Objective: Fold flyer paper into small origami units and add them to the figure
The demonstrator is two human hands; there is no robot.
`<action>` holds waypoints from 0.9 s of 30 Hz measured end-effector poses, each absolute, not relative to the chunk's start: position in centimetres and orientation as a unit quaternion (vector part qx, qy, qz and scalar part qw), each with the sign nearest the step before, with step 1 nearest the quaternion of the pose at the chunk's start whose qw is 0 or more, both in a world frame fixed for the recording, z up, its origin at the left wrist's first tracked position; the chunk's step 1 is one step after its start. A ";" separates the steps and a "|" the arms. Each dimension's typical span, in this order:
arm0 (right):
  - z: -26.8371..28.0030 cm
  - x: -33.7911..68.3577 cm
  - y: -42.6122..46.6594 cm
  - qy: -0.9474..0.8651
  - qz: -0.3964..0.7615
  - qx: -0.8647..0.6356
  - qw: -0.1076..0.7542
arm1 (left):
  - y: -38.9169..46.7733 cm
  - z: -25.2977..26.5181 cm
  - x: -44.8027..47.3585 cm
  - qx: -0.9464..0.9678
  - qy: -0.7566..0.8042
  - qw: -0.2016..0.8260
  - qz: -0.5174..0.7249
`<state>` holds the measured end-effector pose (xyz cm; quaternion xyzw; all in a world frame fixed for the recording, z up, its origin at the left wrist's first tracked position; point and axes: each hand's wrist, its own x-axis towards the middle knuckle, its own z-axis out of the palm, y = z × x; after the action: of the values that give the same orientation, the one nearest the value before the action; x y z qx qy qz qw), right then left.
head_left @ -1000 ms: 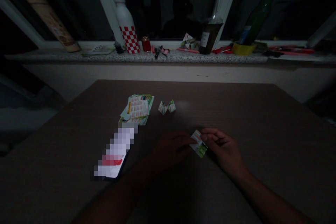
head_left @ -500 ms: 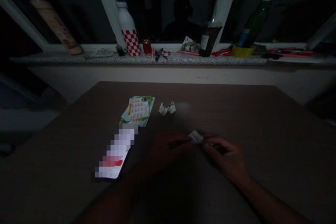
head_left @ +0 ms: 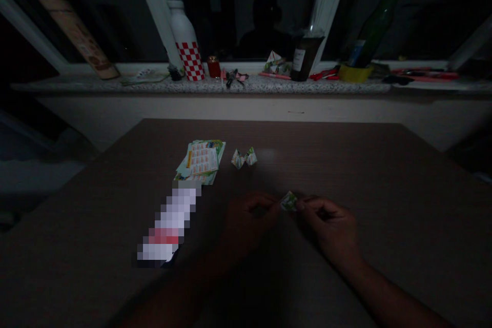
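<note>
Between my two hands is a small folded piece of printed paper (head_left: 289, 201), its greenish side facing up. My left hand (head_left: 251, 218) pinches its left corner, fingers closed. On the opposite corner, the thumb and fingers of my right hand (head_left: 329, 223) are pressed together. Beyond them on the table stands a folded paper shape (head_left: 244, 158) with two pointed halves. To its left lies a loose stack of printed paper sheets (head_left: 202, 160). A lit phone (head_left: 167, 225), its screen blurred out, rests nearer me, left of my left hand.
The brown table (head_left: 326, 156) ends at a wall under a granite windowsill (head_left: 253, 84). Along the sill stand a checkered bottle (head_left: 191, 56), a leaning tan tumbler (head_left: 79, 38), a dark drink cup (head_left: 305, 59) and a green bottle (head_left: 378, 25). The room is dim.
The small folded paper has been turned over, from its side with orange print to its greenish side. Both hands stay in nearly the same place. The stack and the folded shape have not moved.
</note>
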<state>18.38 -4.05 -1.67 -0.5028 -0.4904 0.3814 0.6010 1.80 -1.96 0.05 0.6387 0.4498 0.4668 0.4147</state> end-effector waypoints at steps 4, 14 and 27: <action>-1.6 18.3 -4.2 -0.486 0.373 -0.526 0.590 | -2.2 0.2 2.2 0.625 0.477 0.404 0.468; -1.4 18.6 -4.2 -0.527 0.335 -0.553 0.551 | -1.8 0.0 1.8 0.566 0.474 0.541 0.403; -1.4 18.7 -4.3 -0.540 0.486 -0.478 0.493 | -1.4 -0.1 1.8 0.534 0.442 0.598 0.403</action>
<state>18.70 -4.25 -1.43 -0.4782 -0.5405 0.4859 0.4931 1.77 -1.44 -0.13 0.5338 0.4417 0.4033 0.5978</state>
